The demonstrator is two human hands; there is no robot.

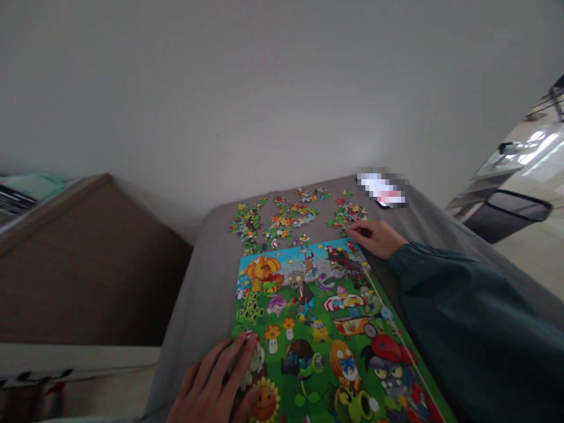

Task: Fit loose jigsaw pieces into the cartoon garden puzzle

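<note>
A colourful cartoon puzzle picture board [317, 329] lies on a grey cloth-covered surface [207, 282]. My left hand [215, 385] rests flat on the board's near left corner, fingers spread over a sunflower and mushroom patch. My right hand [374, 237], in a dark teal sleeve, lies at the board's far right corner with its fingers curled, touching the edge of the loose puzzle pieces [286, 220]. Those pieces are scattered in several clusters just beyond the board. Whether the right hand pinches a piece is hidden by the fingers.
A blurred small object [382, 188] lies at the far right of the grey surface. A brown upholstered piece [88, 258] stands to the left, a black bin [506, 214] to the right on a pale floor. A plain wall rises behind.
</note>
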